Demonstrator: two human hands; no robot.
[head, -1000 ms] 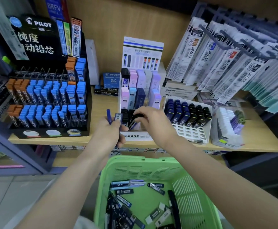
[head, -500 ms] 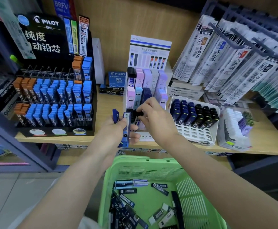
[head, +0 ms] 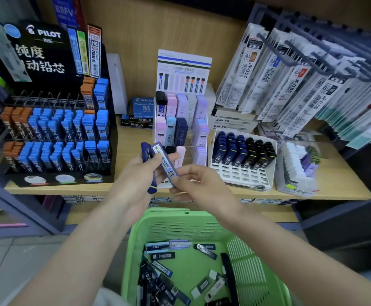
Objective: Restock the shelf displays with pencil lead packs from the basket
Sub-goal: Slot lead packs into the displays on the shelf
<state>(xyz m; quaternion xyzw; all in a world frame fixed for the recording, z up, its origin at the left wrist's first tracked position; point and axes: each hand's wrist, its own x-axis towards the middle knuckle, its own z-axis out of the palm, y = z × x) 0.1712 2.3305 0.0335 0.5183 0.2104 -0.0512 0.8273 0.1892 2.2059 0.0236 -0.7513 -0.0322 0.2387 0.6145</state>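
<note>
Head: left hand (head: 136,175) grips lead packs (head: 160,156); right hand (head: 200,186) pinches one.

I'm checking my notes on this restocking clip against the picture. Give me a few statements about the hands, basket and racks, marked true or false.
1. The left hand grips two packs, a dark blue pack and a clear blue pack. True.
2. The right hand reaches into the green basket. False: it pinches the clear blue pack's lower end, above the basket.
3. The green basket is empty. False: loose packs lie in it.
4. The white rack holds dark blue and black packs. True.
</note>
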